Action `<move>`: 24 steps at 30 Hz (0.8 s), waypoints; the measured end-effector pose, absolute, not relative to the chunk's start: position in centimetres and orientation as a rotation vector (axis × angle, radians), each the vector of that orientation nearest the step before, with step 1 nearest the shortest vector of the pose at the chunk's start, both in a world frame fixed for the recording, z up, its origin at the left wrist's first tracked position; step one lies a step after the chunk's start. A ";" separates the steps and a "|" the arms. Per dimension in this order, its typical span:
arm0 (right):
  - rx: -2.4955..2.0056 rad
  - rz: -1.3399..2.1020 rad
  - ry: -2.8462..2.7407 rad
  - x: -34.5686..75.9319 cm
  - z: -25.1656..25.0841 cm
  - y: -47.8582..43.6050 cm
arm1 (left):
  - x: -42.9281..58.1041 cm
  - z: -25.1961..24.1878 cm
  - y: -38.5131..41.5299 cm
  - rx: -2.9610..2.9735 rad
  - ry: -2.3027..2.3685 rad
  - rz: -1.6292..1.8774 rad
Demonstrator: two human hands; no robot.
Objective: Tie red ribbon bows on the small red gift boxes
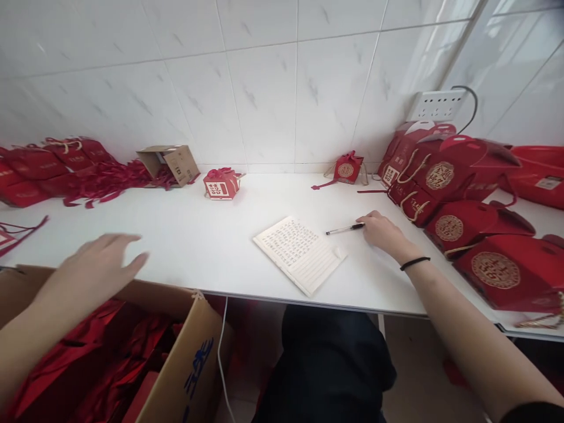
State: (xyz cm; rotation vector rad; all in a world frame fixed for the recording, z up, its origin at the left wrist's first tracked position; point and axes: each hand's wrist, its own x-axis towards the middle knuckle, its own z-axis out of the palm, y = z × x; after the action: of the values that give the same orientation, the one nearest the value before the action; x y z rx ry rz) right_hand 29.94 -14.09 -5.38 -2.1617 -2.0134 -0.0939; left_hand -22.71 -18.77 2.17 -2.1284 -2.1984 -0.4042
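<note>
My right hand [382, 230] is at the black end of a pen [341, 230], its fingers closed round that end; the pen points left across the white table. Left of the pen lies a notepad [302, 252], its upper lines filled with handwriting. My left hand [99, 264], slightly blurred, hovers above the table's front edge and an open cardboard box [200, 346]. Thumb and fingers are apart there, with nothing between them. Inside the box are red gift boxes and ribbons [110, 352].
Red gift boxes [473, 226] with gold emblems crowd the right side, near a power strip [437, 106]. Two small red boxes, one left [221, 183] and one right [348, 168], stand by the wall. Ribbons [110, 179] and a small carton [180, 164] sit back left.
</note>
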 end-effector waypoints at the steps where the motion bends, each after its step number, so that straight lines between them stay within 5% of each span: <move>1: -2.164 -0.110 -2.060 30.0 -5.5 -14.2 | -18.9 3.0 -17.6 -2.195 -2.015 -0.325; 6: -2.098 -0.243 -2.217 29.3 -5.9 -14.5 | -1.9 1.5 -12.1 -2.675 -1.661 -0.091; 10: -1.942 -0.169 -2.032 29.7 -5.8 -14.3 | 5.3 -3.0 -8.3 -2.829 -1.692 -0.300; 19: -1.252 0.900 -1.186 24.4 -5.4 -15.1 | 8.5 -6.2 -6.4 -3.027 -1.553 -0.658; 24: -1.356 0.943 -1.338 21.6 -6.0 -16.1 | 8.7 -6.4 -6.6 -3.075 -1.347 -0.709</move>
State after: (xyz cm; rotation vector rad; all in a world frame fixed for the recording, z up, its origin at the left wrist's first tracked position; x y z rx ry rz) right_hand 21.60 -16.10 -6.03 -1.3564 -1.3379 0.9434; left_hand 8.73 -6.57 -6.40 -3.0746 -1.3473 -0.7094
